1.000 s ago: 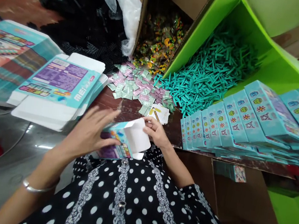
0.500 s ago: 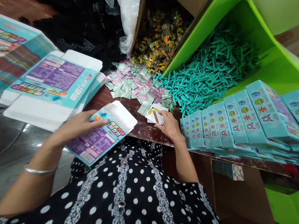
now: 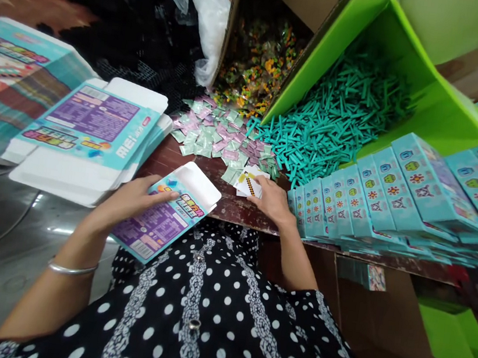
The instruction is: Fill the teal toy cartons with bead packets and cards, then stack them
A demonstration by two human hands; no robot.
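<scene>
My left hand (image 3: 144, 197) grips a flat teal and purple carton (image 3: 167, 219) near my lap, thumb across its printed face. The carton's white end flap points up and to the right. My right hand (image 3: 270, 202) rests at the table's front edge with its fingers closed on white printed cards (image 3: 249, 181) that carry a black and yellow picture. Behind the cards spreads a heap of small pink and green sachets (image 3: 220, 135). Next to it spills a pile of teal plastic sticks (image 3: 330, 120).
Flat cartons (image 3: 93, 116) lie stacked at the left. Filled teal boxes (image 3: 379, 186) stand in a row at the right. A lime green bin (image 3: 447, 101) holds sticks; beside it, a cardboard box (image 3: 229, 31) holds bagged orange and green pieces (image 3: 264, 71). Below is an open cardboard box (image 3: 382, 327).
The view has shifted slightly. Both hands keep nearly the same places, the left still on the carton and the right still on the cards.
</scene>
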